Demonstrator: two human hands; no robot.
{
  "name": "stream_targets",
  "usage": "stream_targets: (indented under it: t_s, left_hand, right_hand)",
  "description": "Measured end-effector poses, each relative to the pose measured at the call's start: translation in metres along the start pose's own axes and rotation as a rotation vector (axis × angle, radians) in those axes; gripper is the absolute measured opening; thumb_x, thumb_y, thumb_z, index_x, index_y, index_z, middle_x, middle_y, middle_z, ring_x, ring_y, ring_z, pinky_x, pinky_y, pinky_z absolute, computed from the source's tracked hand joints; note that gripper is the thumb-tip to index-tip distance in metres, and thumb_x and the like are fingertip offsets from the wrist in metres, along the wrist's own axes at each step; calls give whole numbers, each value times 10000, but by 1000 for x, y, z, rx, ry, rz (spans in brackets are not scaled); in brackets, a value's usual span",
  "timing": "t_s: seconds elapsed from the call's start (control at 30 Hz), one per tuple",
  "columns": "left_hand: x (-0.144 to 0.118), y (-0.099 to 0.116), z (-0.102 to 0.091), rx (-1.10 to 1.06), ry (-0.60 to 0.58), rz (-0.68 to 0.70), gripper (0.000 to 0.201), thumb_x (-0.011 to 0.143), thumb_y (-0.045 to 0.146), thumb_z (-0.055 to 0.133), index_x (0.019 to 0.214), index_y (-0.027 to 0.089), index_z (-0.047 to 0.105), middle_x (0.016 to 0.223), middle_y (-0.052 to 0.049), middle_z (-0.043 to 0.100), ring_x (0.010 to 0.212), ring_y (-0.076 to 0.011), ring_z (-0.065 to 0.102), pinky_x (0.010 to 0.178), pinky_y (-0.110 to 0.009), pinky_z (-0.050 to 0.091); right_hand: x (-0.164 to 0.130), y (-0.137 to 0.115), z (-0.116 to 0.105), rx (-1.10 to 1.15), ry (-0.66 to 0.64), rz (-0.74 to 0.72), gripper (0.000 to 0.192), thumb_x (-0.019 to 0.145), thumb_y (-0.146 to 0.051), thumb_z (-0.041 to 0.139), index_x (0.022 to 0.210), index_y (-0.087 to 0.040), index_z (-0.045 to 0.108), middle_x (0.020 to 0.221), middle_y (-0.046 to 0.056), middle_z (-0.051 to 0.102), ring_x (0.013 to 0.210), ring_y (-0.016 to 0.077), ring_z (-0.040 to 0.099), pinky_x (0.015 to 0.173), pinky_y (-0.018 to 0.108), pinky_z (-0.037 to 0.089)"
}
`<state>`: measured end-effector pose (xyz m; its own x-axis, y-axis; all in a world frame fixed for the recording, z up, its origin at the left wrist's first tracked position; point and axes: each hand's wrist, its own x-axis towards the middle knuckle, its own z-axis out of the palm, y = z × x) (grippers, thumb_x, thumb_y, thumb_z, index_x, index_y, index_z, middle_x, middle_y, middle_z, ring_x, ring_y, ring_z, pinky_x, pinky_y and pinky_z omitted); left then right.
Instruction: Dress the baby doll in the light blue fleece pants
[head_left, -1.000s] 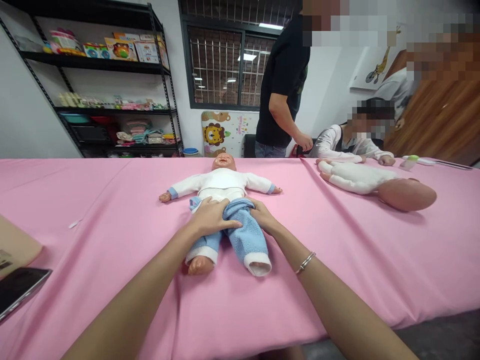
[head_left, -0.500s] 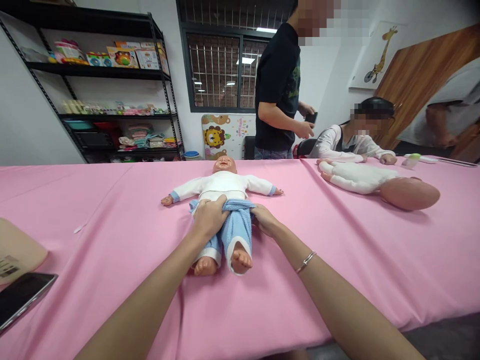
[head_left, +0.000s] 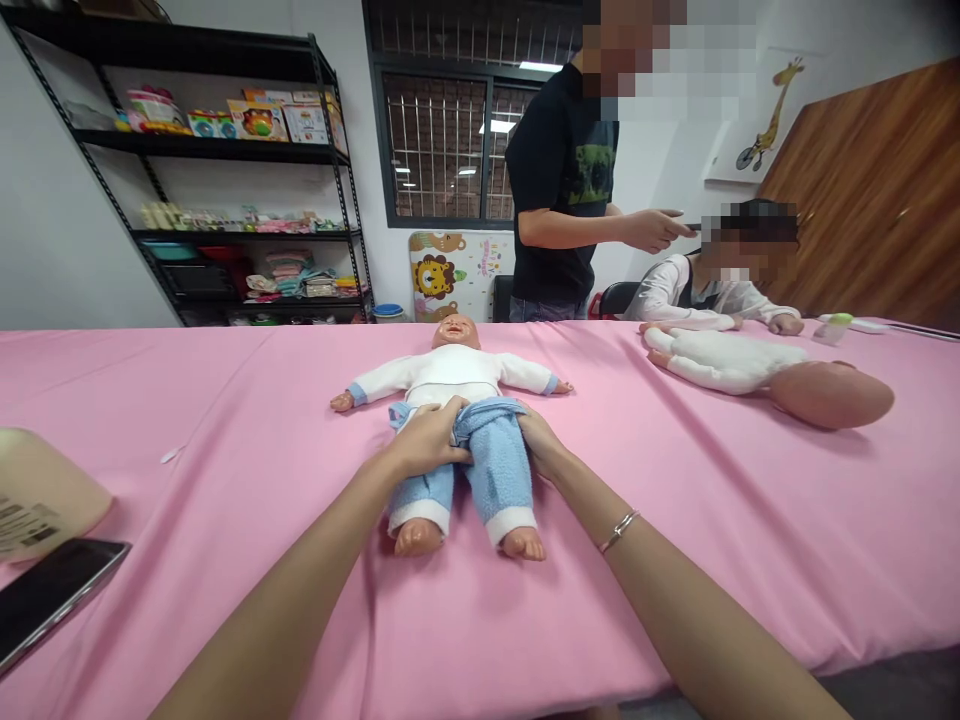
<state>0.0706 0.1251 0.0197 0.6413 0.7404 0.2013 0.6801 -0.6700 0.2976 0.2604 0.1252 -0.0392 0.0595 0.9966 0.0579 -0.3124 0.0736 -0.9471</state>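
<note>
A baby doll (head_left: 455, 370) lies on its back on the pink cloth, head away from me and arms spread. It wears a white top with blue cuffs and blue trousers (head_left: 499, 475) with white hems, its bare feet showing. The trousers' waistband sits bunched around the hips. My left hand (head_left: 431, 438) lies across the front of the trousers, thumb up at the waist, fingers closed on the fabric. At the other hip, my right hand (head_left: 540, 440) grips the side of the waistband; some of its fingertips are hidden behind the cloth.
A second doll (head_left: 735, 360) in white lies at the right. At the left are a phone (head_left: 56, 600) and a beige container (head_left: 49, 495). Across the pink table (head_left: 262, 440), one person (head_left: 559, 170) stands and another (head_left: 697, 290) sits. A shelf (head_left: 232, 150) holds boxes and cloths.
The doll's leg on the right has come down and outward, so its legs lie further apart. My hands stay at the waistband. The standing person's hand has reached out to the right.
</note>
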Motion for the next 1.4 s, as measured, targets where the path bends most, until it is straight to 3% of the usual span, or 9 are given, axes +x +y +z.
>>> stream_targets:
  t_s: [0.13,0.43,0.6,0.73,0.83,0.9,1.03,1.2,1.4]
  left_hand:
    - [2,2,8,90,83,18,394,699,286,600,1049,215,436,926,-30,616,940,-244,541,785,-302,413]
    - [3,8,6,159,144,12,81,729,188,473,780,218,528,819,-4,639,795,-197,566,753,-303,382]
    - [3,11,8,202,187,-15,137,730,192,478,820,216,578,820,-26,625,872,-222,541,815,-362,365]
    - [3,-4,10,212,436,-137,381,743,316,559,1118,252,542,1083,-74,578,1073,-281,470,944,-443,301]
    - [4,-30,8,39,563,-336,563,723,411,594,1221,184,464,1188,-133,528,1127,-311,451,942,-442,332]
    - [5,-47,8,-236,485,-372,587,712,441,593,1193,130,467,1159,-140,555,1102,-282,494,916,-389,386]
    - [6,-63,11,-591,352,-275,475,689,453,580,1027,120,570,1092,-101,615,1046,-248,546,910,-335,417]
    - [5,-58,10,-724,376,-269,445,655,398,593,1006,125,610,1047,-77,650,1020,-259,561,905,-363,437]
    - [3,-60,8,-764,278,-260,512,675,441,601,1077,123,611,1142,-88,617,1103,-281,524,969,-393,396]
  right_hand:
    - [0,-2,0,-39,-23,-44,376,616,-207,598,990,-252,586,1049,2,617,956,186,553,849,322,446]
    - [-2,-5,-3,-156,-73,-21,173,623,-229,545,764,-194,638,794,-1,660,765,180,560,762,325,433]
    - [3,-1,-7,-224,-34,-7,186,605,-228,527,743,-179,642,763,-2,659,736,172,550,752,315,418]
    - [8,-1,-16,-357,191,-68,118,570,-216,516,650,-172,592,623,-18,609,644,162,534,674,301,420]
    - [11,0,-22,-318,335,-139,238,527,-159,498,741,-166,602,711,2,644,714,175,572,692,292,437]
    - [12,0,-23,-246,306,-155,354,506,-132,485,834,-164,613,796,16,663,787,187,584,712,288,443]
    - [8,-6,-14,-153,46,-102,397,583,-190,507,957,-178,639,958,24,672,876,212,581,768,327,449]
    - [-9,-22,0,-378,-114,-125,340,704,-315,592,1018,-195,649,1080,32,648,1056,242,541,928,386,401]
    - [-14,-25,-1,-581,-109,15,248,696,-334,613,857,-166,698,892,48,688,968,289,571,838,416,440]
